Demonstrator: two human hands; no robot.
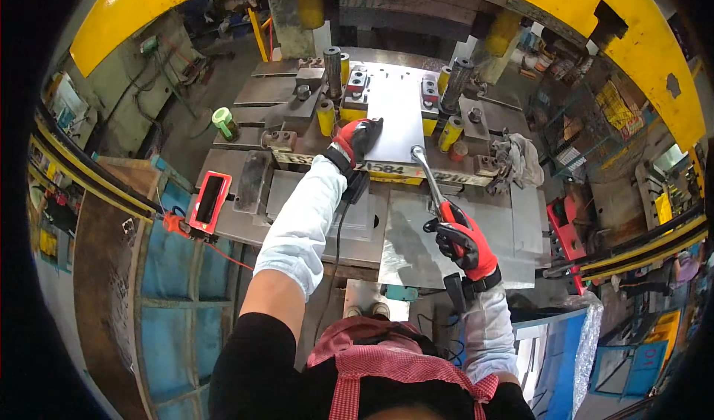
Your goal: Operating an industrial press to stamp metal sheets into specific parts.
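A bright, flat metal sheet [398, 108] lies over the die block [446, 173] in front of me, reaching from its far side to its near edge. My left hand [359, 140], in a red and black glove, is at the sheet's left edge with its fingers curled in. Whether they pinch the sheet is hidden. My right hand [462, 243], gloved alike, is closed around the handle of a shiny metal rod tool with a round head [429, 171]. That head rests on or just over the sheet's near right corner.
Dark guide posts [332, 70] and yellow cylinders [451, 133] flank the sheet. A yellow press frame [639, 41] arches overhead. A red-cased phone [211, 201] and a green-lidded bottle [224, 123] stand left; a grey rag [518, 160] lies right. Nearer is a flat metal plate [416, 249].
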